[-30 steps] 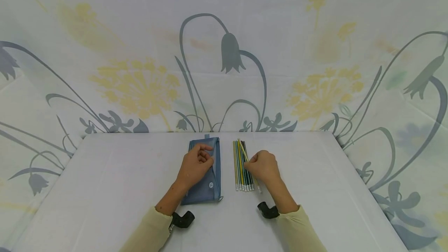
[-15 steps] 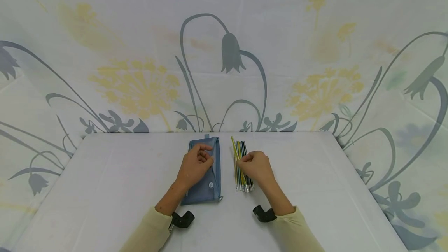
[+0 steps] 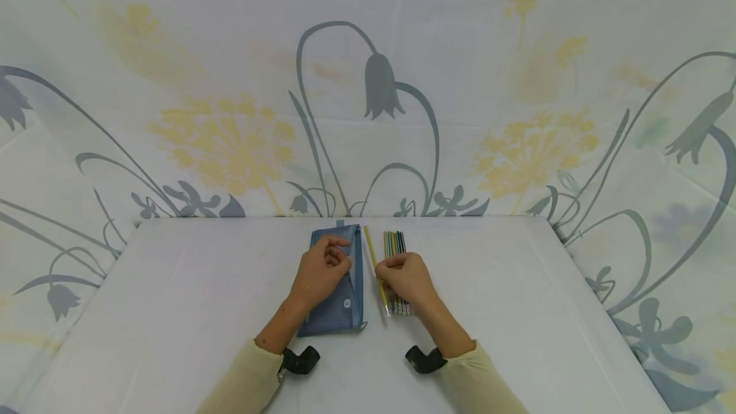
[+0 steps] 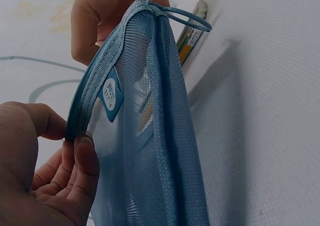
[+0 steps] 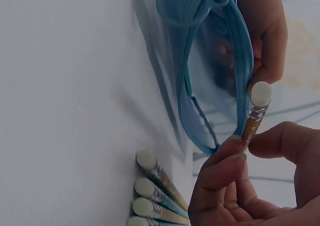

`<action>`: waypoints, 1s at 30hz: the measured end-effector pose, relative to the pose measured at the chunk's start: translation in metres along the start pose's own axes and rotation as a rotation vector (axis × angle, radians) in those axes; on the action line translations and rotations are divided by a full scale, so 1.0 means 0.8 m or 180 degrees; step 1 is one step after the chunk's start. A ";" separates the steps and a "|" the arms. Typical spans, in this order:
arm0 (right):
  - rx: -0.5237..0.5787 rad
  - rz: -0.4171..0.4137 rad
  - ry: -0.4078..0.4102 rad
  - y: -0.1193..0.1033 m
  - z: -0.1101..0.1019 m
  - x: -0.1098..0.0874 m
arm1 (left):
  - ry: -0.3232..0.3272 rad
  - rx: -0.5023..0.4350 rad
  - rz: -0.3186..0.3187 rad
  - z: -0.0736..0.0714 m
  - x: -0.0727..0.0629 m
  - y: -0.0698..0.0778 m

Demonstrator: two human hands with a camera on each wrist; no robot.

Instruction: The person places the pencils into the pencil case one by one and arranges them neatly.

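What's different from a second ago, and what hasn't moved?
The right hand, pinching the yellow pencil, has moved left, carrying it from over the pencil row toward the blue pouch. Nothing was let go. The left hand still holds the blue pouch; pouch and row stayed put.

Pouch (image 3: 338, 309) left, pencils (image 3: 394, 243) right on table (image 3: 201, 305); lone pencil (image 3: 370, 245) between (seemingly raised).

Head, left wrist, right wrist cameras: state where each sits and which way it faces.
Head: on the head, facing forward and down at the table; left hand, right hand and sleeves show.
Left wrist: on that wrist, facing the pouch; both hands show.
Right wrist: on that wrist, facing the pinched pencil; both hands show.
Both wrist views share the pouch.
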State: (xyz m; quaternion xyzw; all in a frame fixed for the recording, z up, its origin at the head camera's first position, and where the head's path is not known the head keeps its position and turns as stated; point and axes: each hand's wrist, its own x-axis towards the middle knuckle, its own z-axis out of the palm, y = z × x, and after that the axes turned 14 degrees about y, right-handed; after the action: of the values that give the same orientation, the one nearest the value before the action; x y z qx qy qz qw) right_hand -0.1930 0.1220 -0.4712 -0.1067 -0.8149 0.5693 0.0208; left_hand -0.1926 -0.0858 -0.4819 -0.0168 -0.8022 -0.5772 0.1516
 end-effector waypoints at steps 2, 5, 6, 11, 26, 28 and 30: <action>0.0028 0.0024 -0.0044 0.000 0.003 -0.002 | -0.0004 -0.0012 0.0000 0.000 0.000 0.000; 0.0039 0.0034 -0.0082 0.000 0.008 -0.003 | -0.0018 -0.0030 0.0005 0.000 0.000 -0.001; 0.0048 0.0027 -0.0089 0.001 0.010 -0.003 | -0.0023 -0.0032 0.0009 0.000 0.000 0.000; 0.0167 0.0018 -0.0094 0.004 0.017 -0.004 | -0.0035 -0.0046 0.0004 0.000 -0.001 0.001; 0.0712 0.0184 -0.0126 0.007 0.037 -0.008 | -0.0007 -0.0070 -0.0018 0.004 -0.001 0.000; 0.0743 0.0193 -0.0113 0.007 0.038 -0.009 | 0.0004 -0.0055 -0.0014 0.004 -0.001 0.001; 0.0748 0.0193 -0.0100 0.008 0.039 -0.010 | 0.0013 -0.0041 -0.0011 0.005 -0.001 0.001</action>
State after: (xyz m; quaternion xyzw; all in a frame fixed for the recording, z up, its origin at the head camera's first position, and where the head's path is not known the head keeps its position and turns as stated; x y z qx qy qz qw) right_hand -0.1893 0.0934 -0.4875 -0.1192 -0.7392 0.6629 0.0032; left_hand -0.1922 -0.0820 -0.4829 -0.0152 -0.7982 -0.5827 0.1521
